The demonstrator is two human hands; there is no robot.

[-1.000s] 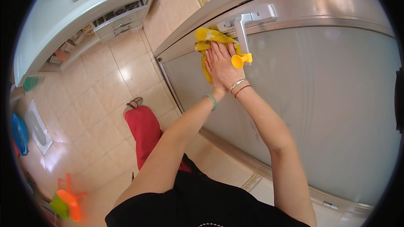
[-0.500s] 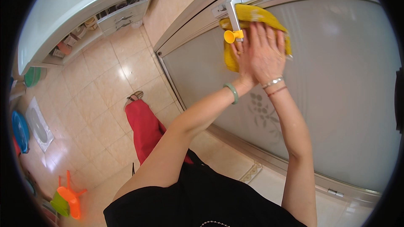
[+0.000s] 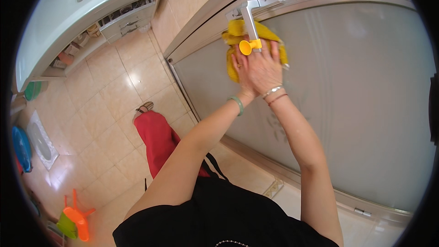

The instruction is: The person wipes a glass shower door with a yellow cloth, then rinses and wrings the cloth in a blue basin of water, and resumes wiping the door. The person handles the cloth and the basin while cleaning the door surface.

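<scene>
Both hands press flat against a crumpled yellow cleaning cloth, which lies on the frosted glass panel of a metal-framed sliding door, near the panel's upper left corner. The right hand is spread open with its palm on the cloth and fingers pointing up toward the frame; it grips nothing, only pushing the fabric against the glass. The left hand sits touching the right one on its left side, partly tucked beside it, fingers also laid flat on the cloth rather than curled around it. A green bangle circles the left wrist, and a silver bracelet with a thin red cord circles the right wrist. Just above the hands, a silver metal door handle juts from the door frame, and a small yellow funnel-shaped plastic piece sits at the handle's lower end, right at the right hand's fingertips. Well to the left of the door, a white washbasin counter stands over beige floor tiles. Below and left of the door, a red-trousered leg stands on the tiles, and far off to the lower left an orange and green plastic stool rests on the floor.
</scene>
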